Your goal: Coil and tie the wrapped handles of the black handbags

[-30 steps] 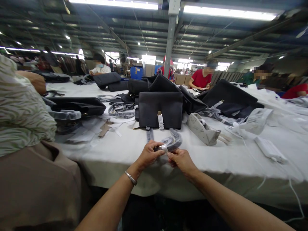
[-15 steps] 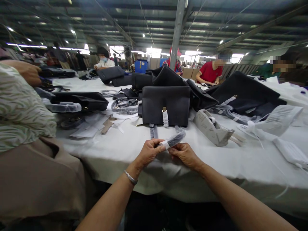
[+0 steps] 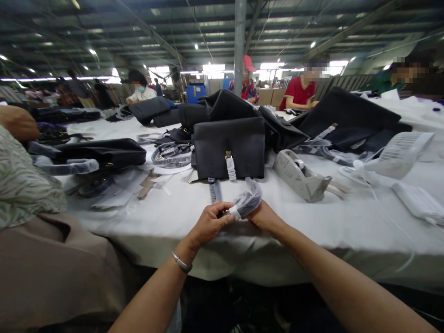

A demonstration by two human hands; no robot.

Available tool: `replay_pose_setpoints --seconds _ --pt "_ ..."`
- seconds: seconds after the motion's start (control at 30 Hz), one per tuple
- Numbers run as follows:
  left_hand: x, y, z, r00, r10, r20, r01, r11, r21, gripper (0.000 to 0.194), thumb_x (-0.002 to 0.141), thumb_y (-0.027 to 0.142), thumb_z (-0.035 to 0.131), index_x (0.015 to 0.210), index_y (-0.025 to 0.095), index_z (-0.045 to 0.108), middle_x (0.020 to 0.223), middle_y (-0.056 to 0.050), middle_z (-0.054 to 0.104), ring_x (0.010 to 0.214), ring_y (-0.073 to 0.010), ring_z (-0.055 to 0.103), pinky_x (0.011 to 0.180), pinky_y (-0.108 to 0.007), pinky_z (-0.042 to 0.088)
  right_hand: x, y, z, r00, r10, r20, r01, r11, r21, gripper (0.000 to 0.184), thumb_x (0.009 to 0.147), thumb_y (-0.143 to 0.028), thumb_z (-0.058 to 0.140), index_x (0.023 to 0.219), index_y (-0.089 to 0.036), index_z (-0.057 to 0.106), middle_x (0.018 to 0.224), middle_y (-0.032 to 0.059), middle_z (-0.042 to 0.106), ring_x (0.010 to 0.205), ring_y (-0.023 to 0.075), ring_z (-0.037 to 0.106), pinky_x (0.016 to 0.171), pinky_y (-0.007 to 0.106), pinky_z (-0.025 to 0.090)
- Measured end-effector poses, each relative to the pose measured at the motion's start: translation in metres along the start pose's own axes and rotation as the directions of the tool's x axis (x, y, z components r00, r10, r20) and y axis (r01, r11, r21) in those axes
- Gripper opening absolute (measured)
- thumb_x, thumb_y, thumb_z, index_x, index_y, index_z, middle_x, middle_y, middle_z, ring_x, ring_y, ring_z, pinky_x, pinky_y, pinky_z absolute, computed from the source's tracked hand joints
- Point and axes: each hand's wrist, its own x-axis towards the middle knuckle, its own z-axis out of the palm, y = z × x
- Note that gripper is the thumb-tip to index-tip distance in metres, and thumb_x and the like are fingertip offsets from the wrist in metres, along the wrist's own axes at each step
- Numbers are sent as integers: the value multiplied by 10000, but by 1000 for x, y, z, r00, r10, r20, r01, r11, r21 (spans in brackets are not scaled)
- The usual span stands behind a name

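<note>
A black handbag (image 3: 211, 138) stands upright on the table, its gold clasp (image 3: 228, 155) partly wrapped in white. From its lower edge a plastic-wrapped handle (image 3: 254, 192) curves toward me, with a white band (image 3: 235, 212) around it. My left hand (image 3: 213, 221) is closed on the handle beside that band, thumb on top. On the other side my right hand (image 3: 265, 217) reaches behind the curved handle and touches it. Its fingers are mostly hidden there.
A grey tape dispenser (image 3: 300, 175) sits right of the bag. More black bags (image 3: 350, 115) lie behind and to the sides. Paper scraps (image 3: 120, 189) are at left on the white-covered table (image 3: 166, 222). Beside me at left stands a person in a patterned top (image 3: 24, 175).
My right hand has shifted from in front of the handle to behind it, and the handle is bent into a tighter curve. My left hand keeps its hold. The whole view has shifted slightly.
</note>
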Motion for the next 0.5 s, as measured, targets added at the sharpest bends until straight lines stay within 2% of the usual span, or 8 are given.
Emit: replay_pose_setpoints --seconds 0.07,0.1,0.17,0.23,0.33,0.43,0.5 --pt "-2 7 5 995 68 74 -79 984 160 309 811 324 668 1082 178 691 919 -55 643 903 -198 536 863 -327 419 -10 3 -29 992 73 105 -44 966 -254 128 673 -219 635 576 -166 571 451 -20 517 401 89 415 442 229 279" --pt "-2 11 8 987 101 122 -128 961 245 282 801 289 668 1063 187 692 913 -54 645 927 -208 524 878 -340 414 -16 4 -46 984 119 131 -59 918 -392 153 679 -203 628 549 -166 558 430 -15 514 392 93 423 448 233 277" --pt "-3 21 13 970 131 204 -206 890 407 264 762 208 666 1026 200 680 914 -50 649 967 -221 499 906 -360 404 -27 4 -79 981 153 119 -55 810 -584 236 728 -225 601 511 -167 528 410 3 524 405 105 456 474 240 290" --pt "-3 32 18 962 117 248 -237 809 538 269 722 147 646 985 202 650 918 -44 641 996 -227 485 931 -372 392 -31 2 -105 992 109 57 -47 767 -640 256 789 -285 558 562 -166 556 471 25 587 463 121 507 505 244 319" --pt "-2 50 22 951 59 302 -251 717 651 261 705 115 598 952 199 596 947 -50 617 1022 -230 479 932 -374 392 -12 -2 -124 997 -8 -81 -39 826 -562 224 805 -358 557 825 -156 651 734 61 697 627 156 598 569 253 399" --pt "-4 59 22 947 6 321 -241 672 700 239 735 122 563 958 205 555 974 -52 602 1023 -229 481 931 -387 388 37 -2 -126 959 -48 -278 -52 939 -339 471 755 -400 641 1145 -138 602 1088 124 676 931 214 645 755 290 489" --pt "-8 53 24 956 7 292 -220 673 706 209 744 128 562 936 206 533 986 -46 598 1028 -228 481 949 -399 375 77 -4 -123 914 -12 -405 -62 984 -169 651 716 -410 693 1271 -116 521 1277 166 582 1147 250 575 920 319 466"
